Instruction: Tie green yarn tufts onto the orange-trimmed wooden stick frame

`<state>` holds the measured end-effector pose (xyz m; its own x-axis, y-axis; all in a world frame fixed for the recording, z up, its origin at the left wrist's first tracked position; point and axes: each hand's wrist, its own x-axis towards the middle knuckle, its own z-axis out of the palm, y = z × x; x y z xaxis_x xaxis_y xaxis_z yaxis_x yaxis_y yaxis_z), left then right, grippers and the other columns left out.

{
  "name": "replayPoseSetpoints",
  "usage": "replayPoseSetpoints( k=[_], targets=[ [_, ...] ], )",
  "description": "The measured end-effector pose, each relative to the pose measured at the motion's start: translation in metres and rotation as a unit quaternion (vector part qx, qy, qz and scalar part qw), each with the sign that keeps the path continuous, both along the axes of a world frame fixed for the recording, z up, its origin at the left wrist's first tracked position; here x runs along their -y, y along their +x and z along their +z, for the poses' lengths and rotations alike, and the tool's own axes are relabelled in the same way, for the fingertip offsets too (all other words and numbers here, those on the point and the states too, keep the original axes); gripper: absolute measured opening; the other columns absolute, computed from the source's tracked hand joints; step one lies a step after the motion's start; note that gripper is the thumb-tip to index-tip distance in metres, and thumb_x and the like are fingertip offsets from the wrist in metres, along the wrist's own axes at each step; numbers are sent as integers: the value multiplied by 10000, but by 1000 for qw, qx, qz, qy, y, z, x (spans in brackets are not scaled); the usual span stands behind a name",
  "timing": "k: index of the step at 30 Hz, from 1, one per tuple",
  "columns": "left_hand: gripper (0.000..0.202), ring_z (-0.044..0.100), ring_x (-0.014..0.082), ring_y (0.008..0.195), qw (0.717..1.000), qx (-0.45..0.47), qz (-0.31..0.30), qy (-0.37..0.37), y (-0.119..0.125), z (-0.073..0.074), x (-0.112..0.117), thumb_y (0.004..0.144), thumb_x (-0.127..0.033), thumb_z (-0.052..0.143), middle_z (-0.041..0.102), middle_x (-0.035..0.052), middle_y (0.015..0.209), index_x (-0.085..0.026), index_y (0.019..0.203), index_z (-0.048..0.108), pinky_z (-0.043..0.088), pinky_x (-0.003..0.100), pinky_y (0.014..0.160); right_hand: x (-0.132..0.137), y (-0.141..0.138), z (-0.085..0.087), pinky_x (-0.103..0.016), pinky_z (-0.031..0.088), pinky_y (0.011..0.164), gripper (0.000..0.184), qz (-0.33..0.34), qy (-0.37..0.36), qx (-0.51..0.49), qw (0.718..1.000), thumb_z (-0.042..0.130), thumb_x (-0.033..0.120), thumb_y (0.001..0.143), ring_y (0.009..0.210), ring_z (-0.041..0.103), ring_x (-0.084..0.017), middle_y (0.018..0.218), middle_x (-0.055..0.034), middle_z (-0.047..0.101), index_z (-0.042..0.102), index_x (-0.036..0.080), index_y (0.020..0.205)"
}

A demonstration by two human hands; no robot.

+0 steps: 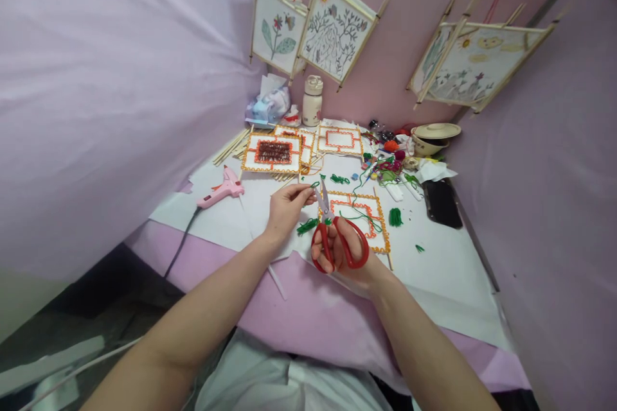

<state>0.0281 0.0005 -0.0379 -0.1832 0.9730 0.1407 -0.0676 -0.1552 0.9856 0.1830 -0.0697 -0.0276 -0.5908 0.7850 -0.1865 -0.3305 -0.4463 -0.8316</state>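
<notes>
Between the fingertips of my left hand (293,205) is a small loop of green yarn (315,184). My right hand (348,253) grips red-handled scissors (325,207), fingers through the handles. The scissor blades are spread and point away from me, close beside the yarn in my left hand. Under and behind the scissors lies a stick frame (384,225) edged in orange and yellow yarn, with a loose green strand (362,213) across it. Green yarn bundles lie near the frame: one bundle (307,227) left of the scissors, another (395,217) at its right.
A pink glue gun (224,189) lies at the left, its cord running off the table edge. Behind are decorated frames (248,159), a bottle (313,101) and tissues (270,103). At the right are a black phone (443,203) and a lidded bowl (434,138). Framed drawings (337,32) hang above.
</notes>
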Motion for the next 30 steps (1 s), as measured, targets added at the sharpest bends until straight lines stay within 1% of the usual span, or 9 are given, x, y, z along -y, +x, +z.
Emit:
replayPoseSetpoints(
  k=[4,11,16,18,21,24,27,29,30],
  targets=[
    [234,679,141,697,1000,-19,-3,-2,3,0,2,742,-310,703,718,46,764,-123,884,716,551,278,736,-1,-1,3,-249,374,536,526,-24,6,-7,1000,454,692,836,475,450,-102,679,-21,609,573,180,818],
    [220,656,133,623,996,-83,-14,-6,0,0,3,762,-320,665,701,32,709,-133,866,714,536,254,643,0,-3,3,-220,299,471,501,-73,13,22,997,475,683,839,398,293,-77,460,66,421,525,192,755],
    [212,655,131,617,995,-97,-16,9,-2,-2,3,776,-324,656,698,30,701,-140,864,713,526,238,628,3,-5,-2,-206,271,451,452,-88,42,33,995,492,625,866,384,299,-65,447,65,436,526,188,757],
    [206,656,134,624,995,-102,-15,7,-4,-4,1,775,-325,655,698,34,709,-143,852,713,521,237,627,0,-2,-1,-207,264,437,456,-127,62,51,989,504,620,862,378,314,-66,432,69,408,515,187,721],
    [196,659,146,639,991,-131,-13,0,-13,-4,-4,777,-325,647,698,35,719,-152,841,714,510,245,629,-6,6,3,-214,266,412,464,-233,99,71,965,520,639,840,364,334,-72,433,74,385,499,197,700],
    [161,644,159,659,969,-245,17,17,-32,-1,-12,787,-288,618,701,30,725,-180,835,728,491,273,676,-10,12,5,-223,303,418,436,-278,140,96,945,525,623,843,395,398,-86,494,50,467,530,198,745],
    [170,640,207,829,923,-380,44,48,-49,1,-20,800,-279,596,725,57,860,-209,842,746,465,317,799,-9,12,5,-227,323,426,419,-256,153,125,946,528,599,851,420,428,-93,528,29,517,551,192,758],
    [164,622,235,903,902,-427,15,58,-55,-1,-24,788,-259,600,721,78,910,-209,817,753,442,341,853,-8,10,3,-223,317,418,416,-241,150,129,950,527,592,855,415,426,-91,522,28,516,552,188,755],
    [151,616,244,911,904,-424,-11,53,-56,-3,-25,772,-246,612,718,87,904,-206,795,756,433,350,868,-8,9,3,-221,313,414,415,-238,150,128,951,527,588,857,412,427,-90,519,28,515,551,187,752]
  ],
)
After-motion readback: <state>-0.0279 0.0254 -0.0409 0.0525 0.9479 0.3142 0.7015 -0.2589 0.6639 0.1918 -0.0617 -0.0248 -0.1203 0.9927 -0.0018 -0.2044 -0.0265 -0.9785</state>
